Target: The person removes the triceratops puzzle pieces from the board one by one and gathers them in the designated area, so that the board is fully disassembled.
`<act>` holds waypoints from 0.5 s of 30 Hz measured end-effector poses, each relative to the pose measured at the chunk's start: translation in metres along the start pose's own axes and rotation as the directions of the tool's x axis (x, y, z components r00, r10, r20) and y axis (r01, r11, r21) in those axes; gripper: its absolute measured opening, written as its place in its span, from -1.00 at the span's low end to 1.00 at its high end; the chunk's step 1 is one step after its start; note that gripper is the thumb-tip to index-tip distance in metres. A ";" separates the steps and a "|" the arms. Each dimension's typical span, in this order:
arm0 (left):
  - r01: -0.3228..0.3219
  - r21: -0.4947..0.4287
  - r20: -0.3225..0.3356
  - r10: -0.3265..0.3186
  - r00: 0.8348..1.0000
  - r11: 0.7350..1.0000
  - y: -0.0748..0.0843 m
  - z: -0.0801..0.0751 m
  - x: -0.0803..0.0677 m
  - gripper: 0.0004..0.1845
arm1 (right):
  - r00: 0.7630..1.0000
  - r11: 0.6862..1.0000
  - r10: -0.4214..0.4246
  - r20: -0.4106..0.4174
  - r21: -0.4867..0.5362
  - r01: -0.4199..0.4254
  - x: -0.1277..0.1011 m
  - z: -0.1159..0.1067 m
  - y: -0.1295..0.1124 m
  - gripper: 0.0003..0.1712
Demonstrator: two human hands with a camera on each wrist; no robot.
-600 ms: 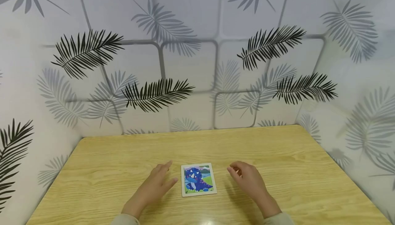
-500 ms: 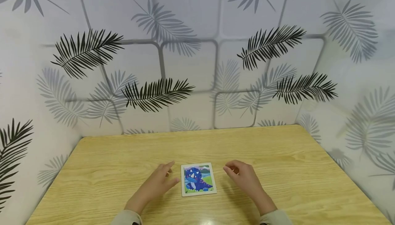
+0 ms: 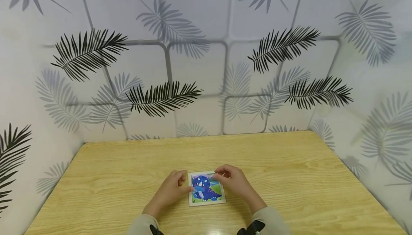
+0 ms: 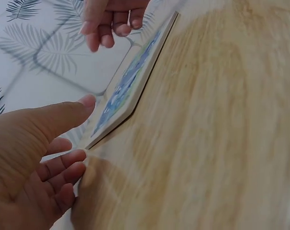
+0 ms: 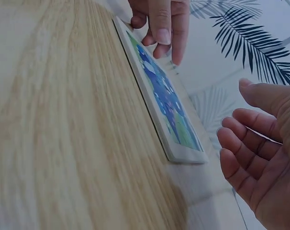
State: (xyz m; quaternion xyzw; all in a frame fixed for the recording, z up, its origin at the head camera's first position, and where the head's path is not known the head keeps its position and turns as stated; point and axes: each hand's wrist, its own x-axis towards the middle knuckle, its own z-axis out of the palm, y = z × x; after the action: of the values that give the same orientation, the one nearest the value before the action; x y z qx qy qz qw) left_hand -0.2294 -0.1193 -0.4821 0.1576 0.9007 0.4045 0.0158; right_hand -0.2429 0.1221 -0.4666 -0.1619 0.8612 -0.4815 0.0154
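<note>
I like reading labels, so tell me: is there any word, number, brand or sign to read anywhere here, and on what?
None: no view shows any readable text.
The puzzle board between the hands bears only a blue dinosaur picture, no letters.
The wall carries only palm-leaf prints.
The wooden table is unmarked.

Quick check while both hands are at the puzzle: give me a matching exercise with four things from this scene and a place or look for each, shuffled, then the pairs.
Things:
1. left hand
2. right hand
3. puzzle board
4. table

Descriptions:
A. pale wood grain
B. at the board's left edge
C. white frame, blue dinosaur picture
D. at the board's upper right corner

Pairs: 1-B, 2-D, 3-C, 4-A
</note>
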 end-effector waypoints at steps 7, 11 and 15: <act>0.080 0.041 -0.037 -0.078 0.996 0.996 0.001 0.007 0.001 -0.40 | 0.999 0.999 -0.029 0.028 -0.043 0.030 0.014 0.014 -0.003 -0.70; 0.074 0.074 -0.057 -0.070 0.996 0.994 0.000 0.011 0.002 -0.34 | 0.998 0.996 -0.031 0.061 -0.085 0.036 0.024 0.019 -0.004 -0.71; 0.067 0.103 -0.072 -0.059 0.996 0.992 -0.001 0.013 0.003 -0.35 | 0.992 0.992 -0.060 0.111 -0.100 0.071 0.033 0.024 -0.004 -0.70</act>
State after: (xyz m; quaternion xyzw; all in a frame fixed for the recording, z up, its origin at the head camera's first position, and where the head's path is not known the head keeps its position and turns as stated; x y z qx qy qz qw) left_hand -0.2307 -0.1097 -0.4917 0.1155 0.9253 0.3610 -0.0109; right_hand -0.2690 0.0901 -0.4715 -0.2165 0.8771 -0.4271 0.0374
